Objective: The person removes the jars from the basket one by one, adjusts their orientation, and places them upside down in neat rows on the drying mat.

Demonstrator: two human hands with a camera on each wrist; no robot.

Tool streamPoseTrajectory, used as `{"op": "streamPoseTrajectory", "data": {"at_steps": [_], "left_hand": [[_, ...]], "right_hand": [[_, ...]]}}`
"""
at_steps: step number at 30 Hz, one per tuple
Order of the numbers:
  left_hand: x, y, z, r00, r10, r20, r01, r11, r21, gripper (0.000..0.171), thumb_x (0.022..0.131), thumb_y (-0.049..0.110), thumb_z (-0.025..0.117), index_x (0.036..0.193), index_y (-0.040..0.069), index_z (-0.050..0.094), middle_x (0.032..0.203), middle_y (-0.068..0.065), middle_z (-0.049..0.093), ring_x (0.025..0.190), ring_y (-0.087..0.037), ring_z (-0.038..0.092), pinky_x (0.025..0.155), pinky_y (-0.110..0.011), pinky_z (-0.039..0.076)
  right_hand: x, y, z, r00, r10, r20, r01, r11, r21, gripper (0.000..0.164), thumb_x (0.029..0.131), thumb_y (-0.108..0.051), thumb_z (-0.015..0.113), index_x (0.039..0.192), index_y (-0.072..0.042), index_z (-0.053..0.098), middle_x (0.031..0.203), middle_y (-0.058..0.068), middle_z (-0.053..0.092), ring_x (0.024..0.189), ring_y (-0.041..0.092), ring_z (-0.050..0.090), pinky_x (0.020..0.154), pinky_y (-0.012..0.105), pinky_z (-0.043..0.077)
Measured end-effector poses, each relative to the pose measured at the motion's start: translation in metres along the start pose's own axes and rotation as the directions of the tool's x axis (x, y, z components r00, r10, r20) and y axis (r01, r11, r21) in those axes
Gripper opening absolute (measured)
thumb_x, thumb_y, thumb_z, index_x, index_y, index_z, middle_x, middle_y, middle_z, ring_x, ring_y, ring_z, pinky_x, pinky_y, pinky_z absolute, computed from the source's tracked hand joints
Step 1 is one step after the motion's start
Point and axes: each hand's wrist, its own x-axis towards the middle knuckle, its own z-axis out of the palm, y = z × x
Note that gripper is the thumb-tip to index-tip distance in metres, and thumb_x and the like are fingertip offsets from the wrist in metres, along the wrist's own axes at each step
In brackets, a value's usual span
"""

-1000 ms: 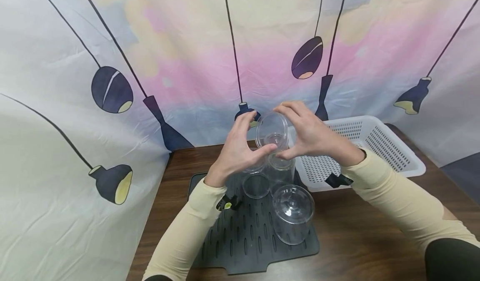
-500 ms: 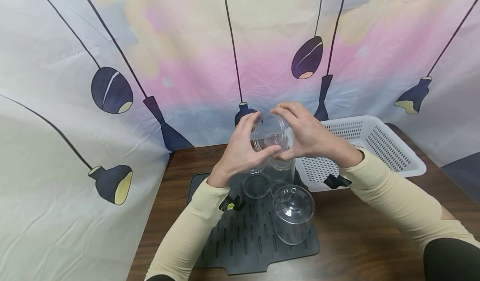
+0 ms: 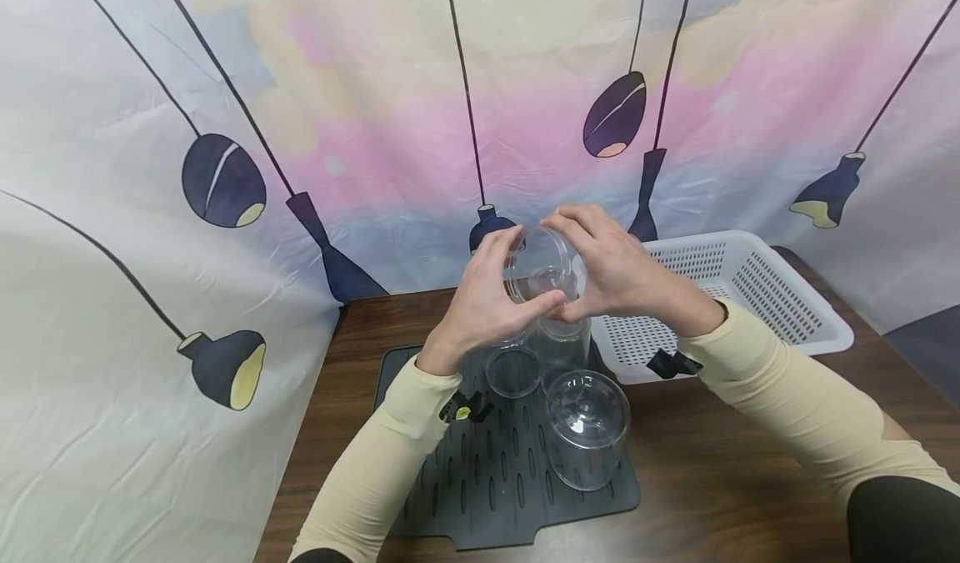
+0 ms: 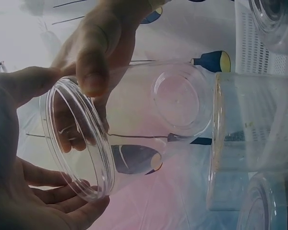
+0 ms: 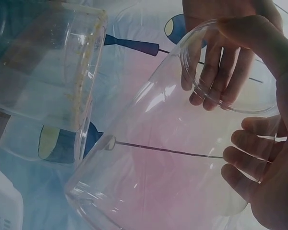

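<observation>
Both hands hold one clear jar (image 3: pixel 538 250), raised above the dark drying mat (image 3: pixel 491 525) with its ringed end toward me. My left hand (image 3: pixel 487 292) curls round the left side of that end, thumb across its lower edge. Opposite, my right hand (image 3: pixel 621 264) grips the right side, the two thumbs meeting below. In the left wrist view, the held jar's body (image 4: pixel 182 108) extends away behind the ridged ring (image 4: pixel 79 139), where fingers of both hands rest. The right wrist view shows right-hand fingers (image 5: pixel 247 158) against the jar's wall.
A clear jar with a knobbed top (image 3: pixel 587 429) stands on the mat's front right. More clear jars (image 3: pixel 512 373) stand behind it, under the hands. A white perforated basket (image 3: pixel 810 329) sits at the back right of the wooden table (image 3: pixel 720 480), before a printed curtain (image 3: pixel 375 113).
The left hand has shifted slightly right, its thumb now overlapping the right thumb. The held jar has turned or shifted a little between the hands; the other jars have not moved.
</observation>
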Motion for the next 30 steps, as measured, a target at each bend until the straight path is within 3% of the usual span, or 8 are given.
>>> {"op": "streamPoseTrajectory", "data": {"at_steps": [7, 13, 18, 26, 30], "left_hand": [[0.001, -0.002, -0.001, 0.999, 0.022, -0.04, -0.023, 0.999, -0.041, 0.089, 0.074, 0.043, 0.081, 0.145, 0.006, 0.043, 0.138, -0.006, 0.048, 0.121, -0.019, 0.051, 0.098, -0.033, 0.05], [-0.001, -0.006, -0.001, 0.997, 0.035, -0.063, -0.04, 0.996, -0.082, 0.088, 0.072, 0.04, 0.083, 0.143, 0.004, 0.045, 0.135, -0.009, 0.05, 0.121, -0.024, 0.053, 0.098, -0.036, 0.051], [0.0, -0.007, -0.003, 0.993, 0.069, -0.091, -0.078, 0.993, -0.092, 0.085, 0.071, 0.039, 0.084, 0.14, 0.004, 0.048, 0.132, -0.009, 0.053, 0.119, -0.021, 0.054, 0.095, -0.034, 0.052], [-0.002, -0.012, -0.004, 0.988, 0.086, -0.125, -0.099, 0.989, -0.107, 0.085, 0.071, 0.036, 0.084, 0.14, 0.001, 0.048, 0.132, -0.013, 0.053, 0.118, -0.021, 0.054, 0.096, -0.034, 0.052], [-0.003, -0.013, -0.007, 0.986, 0.095, -0.137, -0.109, 0.989, -0.097, 0.085, 0.071, 0.035, 0.084, 0.14, 0.002, 0.047, 0.133, -0.011, 0.052, 0.119, -0.021, 0.054, 0.097, -0.03, 0.051]], "right_hand": [[0.0, -0.001, 0.003, 0.999, -0.017, -0.03, 0.017, 1.0, -0.022, 0.101, 0.05, -0.046, 0.089, 0.132, -0.002, 0.051, 0.127, 0.019, 0.052, 0.117, 0.033, 0.047, 0.096, 0.052, 0.047], [0.0, -0.002, 0.006, 0.997, -0.051, -0.049, 0.05, 0.999, -0.016, 0.1, 0.051, -0.047, 0.088, 0.131, 0.0, 0.051, 0.126, 0.02, 0.052, 0.116, 0.034, 0.048, 0.098, 0.051, 0.046], [-0.001, -0.003, 0.005, 0.996, -0.062, -0.063, 0.062, 0.998, -0.009, 0.104, 0.052, -0.049, 0.089, 0.134, 0.001, 0.049, 0.128, 0.021, 0.051, 0.116, 0.035, 0.048, 0.096, 0.051, 0.047], [-0.004, 0.0, -0.009, 1.0, 0.024, 0.004, -0.024, 0.997, 0.073, 0.118, 0.049, -0.048, 0.095, 0.143, 0.0, 0.041, 0.138, 0.021, 0.044, 0.127, 0.035, 0.042, 0.101, 0.054, 0.043], [-0.007, 0.007, -0.017, 0.995, 0.094, 0.027, -0.097, 0.987, 0.127, 0.118, 0.051, -0.042, 0.096, 0.146, -0.002, 0.039, 0.142, 0.021, 0.041, 0.13, 0.036, 0.04, 0.103, 0.058, 0.04]]}}
